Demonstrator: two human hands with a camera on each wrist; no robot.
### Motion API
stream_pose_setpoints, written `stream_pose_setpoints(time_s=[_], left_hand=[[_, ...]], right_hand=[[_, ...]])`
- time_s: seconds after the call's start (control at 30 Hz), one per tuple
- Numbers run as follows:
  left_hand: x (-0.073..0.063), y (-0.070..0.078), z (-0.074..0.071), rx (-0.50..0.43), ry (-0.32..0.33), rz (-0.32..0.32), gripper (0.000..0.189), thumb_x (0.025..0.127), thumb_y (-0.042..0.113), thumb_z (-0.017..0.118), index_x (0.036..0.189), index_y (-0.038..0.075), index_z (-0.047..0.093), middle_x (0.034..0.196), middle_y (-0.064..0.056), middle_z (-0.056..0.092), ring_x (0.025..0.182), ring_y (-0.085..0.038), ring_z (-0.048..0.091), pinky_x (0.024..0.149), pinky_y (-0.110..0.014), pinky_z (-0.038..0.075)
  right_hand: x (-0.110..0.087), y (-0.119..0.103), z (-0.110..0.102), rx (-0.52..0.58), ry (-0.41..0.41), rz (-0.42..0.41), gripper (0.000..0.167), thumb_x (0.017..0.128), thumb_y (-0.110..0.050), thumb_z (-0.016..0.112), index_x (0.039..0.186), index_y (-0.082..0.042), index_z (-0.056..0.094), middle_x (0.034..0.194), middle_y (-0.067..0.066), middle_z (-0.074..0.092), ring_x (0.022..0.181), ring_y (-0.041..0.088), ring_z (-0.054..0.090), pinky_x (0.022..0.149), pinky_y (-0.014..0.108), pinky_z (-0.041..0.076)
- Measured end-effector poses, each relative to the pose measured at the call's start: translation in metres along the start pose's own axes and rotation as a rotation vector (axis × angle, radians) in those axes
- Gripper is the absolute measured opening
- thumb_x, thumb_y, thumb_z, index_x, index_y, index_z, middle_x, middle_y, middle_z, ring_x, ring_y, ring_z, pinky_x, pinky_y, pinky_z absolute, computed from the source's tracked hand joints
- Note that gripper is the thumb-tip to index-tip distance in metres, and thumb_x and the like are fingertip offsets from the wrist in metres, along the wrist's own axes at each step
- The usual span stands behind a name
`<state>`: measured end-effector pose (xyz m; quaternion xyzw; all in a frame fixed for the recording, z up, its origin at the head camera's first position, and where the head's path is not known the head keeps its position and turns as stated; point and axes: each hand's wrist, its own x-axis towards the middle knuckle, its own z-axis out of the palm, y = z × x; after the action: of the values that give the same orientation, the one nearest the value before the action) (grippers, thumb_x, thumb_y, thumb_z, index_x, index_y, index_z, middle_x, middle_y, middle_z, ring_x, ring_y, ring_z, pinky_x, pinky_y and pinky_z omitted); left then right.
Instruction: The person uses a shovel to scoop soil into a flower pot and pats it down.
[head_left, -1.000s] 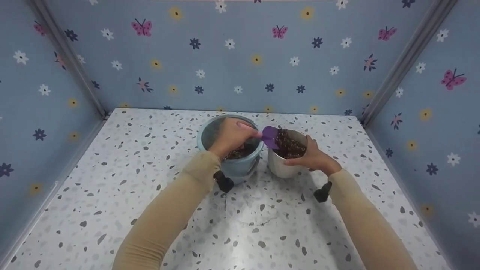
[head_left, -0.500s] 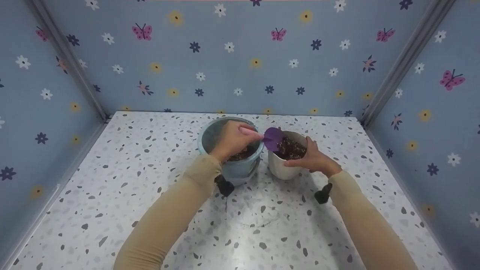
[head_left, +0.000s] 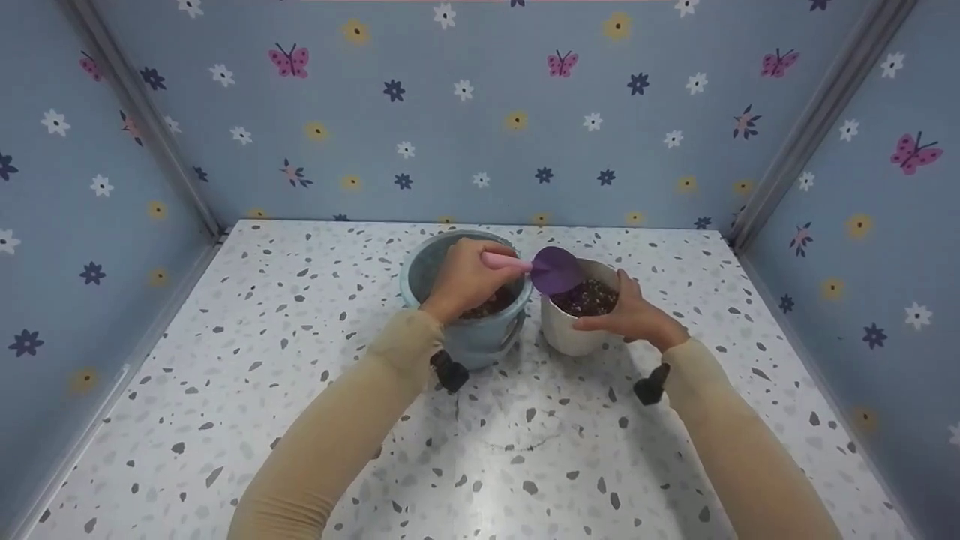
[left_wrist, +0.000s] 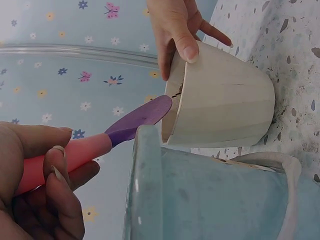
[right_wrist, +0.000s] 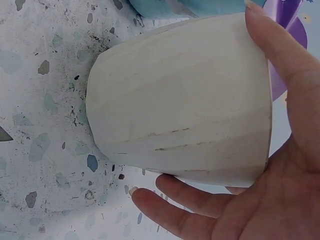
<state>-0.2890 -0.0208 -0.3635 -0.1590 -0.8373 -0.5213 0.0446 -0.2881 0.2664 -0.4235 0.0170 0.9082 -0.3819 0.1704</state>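
My left hand [head_left: 469,279] grips the pink handle [left_wrist: 87,150] of a small trowel, above the mouth of a pale blue pot [head_left: 469,341] with dark soil inside. The trowel's purple blade [head_left: 555,270] tilts over the left rim of a white pot [head_left: 571,336], and no soil shows on its visible face. Dark, speckled soil [head_left: 596,298] lies in the white pot. My right hand [head_left: 634,316] holds that pot from the right, thumb at the near rim and fingers around the far side. In the right wrist view, two fingers [right_wrist: 192,207] spread along its wall.
Both pots stand close together on a speckled white tabletop [head_left: 517,457], towards its back edge. Blue flower-patterned panels [head_left: 480,112] enclose the back and sides. Dark crumbs lie near the white pot's base in the right wrist view.
The trowel blade has turned and shifted slightly right, showing more of its face. Soil that stood high beside the blade now sits lower in the white pot. My right hand keeps its hold.
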Motion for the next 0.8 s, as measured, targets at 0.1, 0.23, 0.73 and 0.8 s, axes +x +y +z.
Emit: stream_pose_setpoints(time_s=[0.1, 0.23, 0.73, 0.8], left_hand=[[0.000, 0.000, -0.005, -0.028, 0.009, 0.002, 0.029, 0.081, 0.029, 0.084, 0.102, 0.009, 0.078, 0.091, 0.003, 0.075, 0.088, -0.011, 0.069, 0.082, -0.029, 0.052], [0.001, 0.002, -0.016, -0.010, 0.047, -0.012, 0.029, 0.080, 0.032, 0.084, 0.099, 0.011, 0.079, 0.088, 0.006, 0.075, 0.086, -0.010, 0.068, 0.080, -0.031, 0.052], [-0.002, 0.021, -0.073, 0.103, 0.132, -0.096, 0.027, 0.079, 0.028, 0.079, 0.096, 0.007, 0.077, 0.086, -0.002, 0.072, 0.083, -0.018, 0.064, 0.078, -0.036, 0.051], [-0.002, 0.026, -0.079, 0.167, 0.133, -0.101, 0.024, 0.080, 0.028, 0.077, 0.093, 0.008, 0.077, 0.086, -0.002, 0.072, 0.083, -0.019, 0.063, 0.077, -0.037, 0.051]], right_hand=[[0.000, 0.000, 0.000, -0.003, -0.001, 0.003, 0.144, 0.069, -0.062, 0.082, 0.154, -0.010, -0.021, 0.161, 0.023, -0.013, 0.141, 0.044, 0.023, 0.095, 0.054, 0.047], [0.001, 0.001, 0.000, 0.003, -0.003, 0.000, 0.144, 0.069, -0.062, 0.082, 0.154, -0.010, -0.021, 0.161, 0.023, -0.013, 0.142, 0.044, 0.021, 0.094, 0.054, 0.047], [-0.002, 0.001, 0.001, 0.032, -0.023, -0.013, 0.141, 0.070, -0.063, 0.081, 0.155, -0.013, -0.021, 0.162, 0.020, -0.012, 0.142, 0.045, 0.020, 0.095, 0.058, 0.045], [-0.002, 0.001, 0.001, 0.033, -0.020, -0.016, 0.141, 0.071, -0.062, 0.081, 0.155, -0.012, -0.021, 0.162, 0.021, -0.012, 0.143, 0.045, 0.020, 0.096, 0.058, 0.045]])
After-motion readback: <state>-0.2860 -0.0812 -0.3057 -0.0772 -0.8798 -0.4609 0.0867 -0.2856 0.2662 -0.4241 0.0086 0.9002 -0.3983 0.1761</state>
